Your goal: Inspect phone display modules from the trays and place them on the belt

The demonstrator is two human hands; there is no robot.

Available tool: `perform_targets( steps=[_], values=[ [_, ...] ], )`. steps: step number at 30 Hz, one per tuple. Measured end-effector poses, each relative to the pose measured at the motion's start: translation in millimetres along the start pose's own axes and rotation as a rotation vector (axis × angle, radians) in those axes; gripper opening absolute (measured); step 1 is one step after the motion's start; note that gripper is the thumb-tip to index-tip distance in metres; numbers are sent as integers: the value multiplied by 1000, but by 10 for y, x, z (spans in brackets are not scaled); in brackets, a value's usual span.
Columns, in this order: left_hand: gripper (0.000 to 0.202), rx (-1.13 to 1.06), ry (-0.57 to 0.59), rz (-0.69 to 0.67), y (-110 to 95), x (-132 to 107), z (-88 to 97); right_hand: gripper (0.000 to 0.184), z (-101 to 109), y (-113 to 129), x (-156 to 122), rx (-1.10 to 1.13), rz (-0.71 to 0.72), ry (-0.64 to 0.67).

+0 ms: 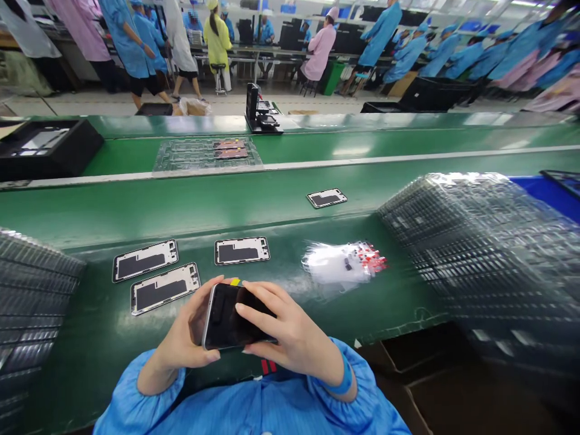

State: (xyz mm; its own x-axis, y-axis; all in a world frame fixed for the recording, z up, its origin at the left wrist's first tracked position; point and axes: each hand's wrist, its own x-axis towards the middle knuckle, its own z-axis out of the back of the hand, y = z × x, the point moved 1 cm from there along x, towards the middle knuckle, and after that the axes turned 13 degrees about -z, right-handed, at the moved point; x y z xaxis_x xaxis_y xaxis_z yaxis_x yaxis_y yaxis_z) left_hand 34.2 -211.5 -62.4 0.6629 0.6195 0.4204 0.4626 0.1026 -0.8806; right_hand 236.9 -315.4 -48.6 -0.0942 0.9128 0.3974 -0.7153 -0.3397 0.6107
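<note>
Between both hands, above the front of the green bench, is a phone [226,317] with a dark glossy face and a silver edge. A bit of yellow tab [234,281] sticks out at its far edge. My left hand [188,332] is wrapped around the left end, thumb along the near edge. My right hand [285,326] grips the right end, its fingers lying over the dark face. Just beyond lie flat phone back plates, one in the middle [242,251] and two to the left, the upper [145,261] and the lower [165,288].
Clear plastic trays are stacked at right [489,241] and left [31,302]. A pile of clear strips with red ends [344,263] lies right of my hands. Another back plate [327,197] rests on the green belt [272,208]. Farther off stand a black fixture [263,115] and a black box [54,151].
</note>
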Motion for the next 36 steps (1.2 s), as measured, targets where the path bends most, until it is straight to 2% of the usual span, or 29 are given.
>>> perform_targets(
  steps=[13,36],
  values=[
    [90,11,-61,52,99,47,37,61,11,-39,8,-14,-28,1],
    [83,-109,-87,48,114,77,0,59,-22,-99,-21,-2,-28,10]
  ],
)
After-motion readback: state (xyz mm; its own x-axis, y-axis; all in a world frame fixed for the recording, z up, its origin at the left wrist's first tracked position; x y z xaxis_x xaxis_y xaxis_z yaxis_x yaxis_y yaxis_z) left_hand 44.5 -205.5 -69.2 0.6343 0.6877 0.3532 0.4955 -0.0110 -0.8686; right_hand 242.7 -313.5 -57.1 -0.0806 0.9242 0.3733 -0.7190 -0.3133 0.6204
